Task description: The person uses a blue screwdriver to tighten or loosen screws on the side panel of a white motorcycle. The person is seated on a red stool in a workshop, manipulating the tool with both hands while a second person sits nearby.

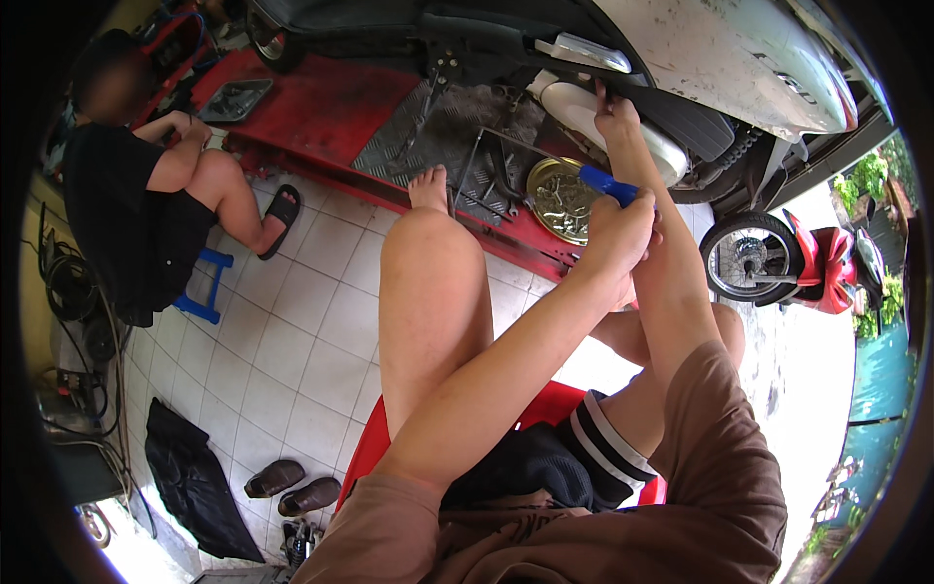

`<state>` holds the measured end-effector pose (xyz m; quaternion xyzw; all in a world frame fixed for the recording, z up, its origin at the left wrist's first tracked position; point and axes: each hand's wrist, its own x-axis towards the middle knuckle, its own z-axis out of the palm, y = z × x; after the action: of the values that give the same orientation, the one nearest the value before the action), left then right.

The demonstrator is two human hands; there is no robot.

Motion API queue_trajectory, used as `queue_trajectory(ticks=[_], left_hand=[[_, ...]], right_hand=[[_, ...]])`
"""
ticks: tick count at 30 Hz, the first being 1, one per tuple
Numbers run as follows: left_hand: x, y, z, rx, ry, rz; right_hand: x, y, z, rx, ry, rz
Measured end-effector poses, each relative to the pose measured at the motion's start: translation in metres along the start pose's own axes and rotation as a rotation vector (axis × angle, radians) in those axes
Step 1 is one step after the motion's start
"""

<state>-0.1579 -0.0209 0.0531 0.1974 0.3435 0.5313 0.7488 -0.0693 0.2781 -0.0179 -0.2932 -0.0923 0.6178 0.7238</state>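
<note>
My left hand (pixel 626 226) is shut on a blue handle (pixel 603 181) with a thin metal rod (pixel 530 146) reaching toward the upper left, over the red lift platform. My right hand (pixel 616 119) reaches up to the scooter, beside a white rounded cover (pixel 662 153) and below a silver footpeg (pixel 584 51); its fingers curl at something too small to make out. A brass-coloured dish (pixel 556 201) of small metal parts sits beneath my left hand's tool, beside loose wrenches (pixel 503 177) on the checker plate. The silver body panel (pixel 739 58) is above.
A person (pixel 117 195) in black sits at left on a blue stool (pixel 206 302). A metal tray (pixel 235 100) lies on the red platform (pixel 302 117). Shoes (pixel 306 496) and black cloth (pixel 195 477) lie on the tiled floor. A red motorbike (pixel 817 263) stands at right, hoses (pixel 73 282) hang left.
</note>
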Motion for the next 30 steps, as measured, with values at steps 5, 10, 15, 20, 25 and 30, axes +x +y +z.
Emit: queue_trajectory(ticks=[5, 10, 15, 20, 25, 30], left_hand=[[0.001, -0.003, 0.004, 0.037, -0.035, -0.037], [-0.001, 0.001, 0.001, 0.042, -0.007, -0.019], [0.003, 0.000, -0.001, 0.045, -0.038, -0.007], [0.002, -0.002, 0.000, 0.117, 0.005, 0.014], [0.000, 0.006, -0.001, 0.354, -0.039, -0.049], [0.004, -0.002, 0.000, 0.440, -0.062, -0.011]], right_hand=[[0.015, -0.010, -0.018, 0.004, -0.096, 0.032], [0.027, -0.001, -0.014, -0.019, -0.104, 0.039], [0.020, 0.002, -0.008, 0.051, 0.040, -0.098], [0.015, 0.000, -0.004, 0.027, 0.123, -0.063], [0.017, -0.008, -0.012, -0.059, 0.036, 0.026], [0.022, -0.010, -0.013, -0.023, -0.070, 0.070]])
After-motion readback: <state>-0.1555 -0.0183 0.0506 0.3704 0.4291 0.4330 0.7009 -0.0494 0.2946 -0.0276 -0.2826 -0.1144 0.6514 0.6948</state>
